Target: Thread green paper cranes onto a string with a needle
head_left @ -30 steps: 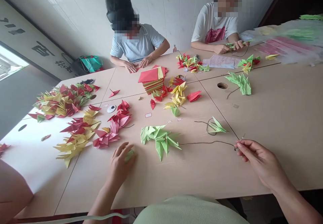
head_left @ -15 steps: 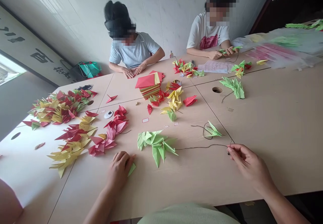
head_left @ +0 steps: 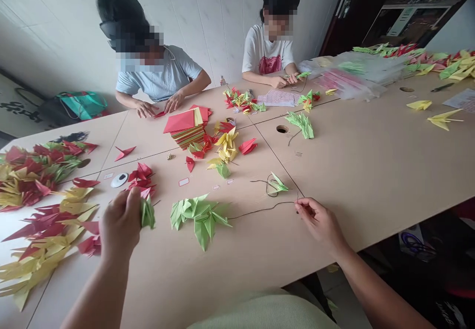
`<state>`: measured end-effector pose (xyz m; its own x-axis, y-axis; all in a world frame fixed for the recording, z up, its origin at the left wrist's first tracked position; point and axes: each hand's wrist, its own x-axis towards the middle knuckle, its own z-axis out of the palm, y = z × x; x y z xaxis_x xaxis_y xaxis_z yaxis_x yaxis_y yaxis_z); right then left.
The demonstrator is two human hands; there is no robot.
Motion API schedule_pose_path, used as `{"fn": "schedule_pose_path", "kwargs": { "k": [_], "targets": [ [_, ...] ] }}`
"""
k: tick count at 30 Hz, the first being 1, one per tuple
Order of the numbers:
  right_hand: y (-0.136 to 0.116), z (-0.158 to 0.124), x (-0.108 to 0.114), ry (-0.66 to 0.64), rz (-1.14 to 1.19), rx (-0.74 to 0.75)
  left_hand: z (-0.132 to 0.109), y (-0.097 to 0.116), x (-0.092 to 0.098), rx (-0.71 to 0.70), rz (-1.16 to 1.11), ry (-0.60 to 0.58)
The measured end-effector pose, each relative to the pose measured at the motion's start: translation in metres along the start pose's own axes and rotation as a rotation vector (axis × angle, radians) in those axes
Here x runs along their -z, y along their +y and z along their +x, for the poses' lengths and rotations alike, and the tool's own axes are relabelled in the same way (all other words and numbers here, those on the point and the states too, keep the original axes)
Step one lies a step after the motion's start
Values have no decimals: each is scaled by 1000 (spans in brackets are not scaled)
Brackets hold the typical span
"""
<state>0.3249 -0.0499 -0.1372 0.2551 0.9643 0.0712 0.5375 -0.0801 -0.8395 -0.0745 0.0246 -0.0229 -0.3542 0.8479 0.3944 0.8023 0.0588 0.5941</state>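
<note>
My left hand (head_left: pixel 119 225) is raised above the table, closed on a green folded paper crane (head_left: pixel 147 213). My right hand (head_left: pixel 319 222) rests on the table and pinches the end of a thin dark string (head_left: pixel 260 210). The string runs left to a bunch of green paper cranes (head_left: pixel 198 215) lying between my hands. A single green crane (head_left: pixel 276 184) lies on a loop of string just beyond my right hand.
Heaps of red, yellow and green cranes (head_left: pixel 37 170) cover the table's left side. A stack of coloured paper squares (head_left: pixel 187 126) sits mid-table. Two people sit across the table folding and stringing paper. More cranes (head_left: pixel 441 62) lie at the far right.
My left hand has lifted off the table with the green crane in it. The view has swung to the right, so everything sits further left in the picture. My right hand keeps its pinch.
</note>
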Motion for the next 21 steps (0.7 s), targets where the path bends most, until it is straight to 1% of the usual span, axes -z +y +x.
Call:
{"fn": "schedule_pose_path", "kwargs": {
  "k": [1,3,6,9,12,14,16,21],
  "targets": [
    [0,-1,1,-5,7,18,7,12,-7,-12,-44,-31],
    [-1,-2,2,-23,29,63,19,36,-26,-44,-114,-96],
    [-1,-5,3,-69,79,151,31,60,-64,-65,-162,-217],
    [0,-7,2,-116,129,226,37,68,-100,-24,-197,-400],
    [1,-8,0,-155,150,267,38,65,-124,71,-245,-564],
    [1,-7,0,-172,153,274,39,61,-132,131,-283,-641],
    [0,-6,0,-180,147,262,41,56,-134,179,-324,-692],
    [0,-9,1,-226,100,249,47,43,-124,278,-375,-751]
  ]
}}
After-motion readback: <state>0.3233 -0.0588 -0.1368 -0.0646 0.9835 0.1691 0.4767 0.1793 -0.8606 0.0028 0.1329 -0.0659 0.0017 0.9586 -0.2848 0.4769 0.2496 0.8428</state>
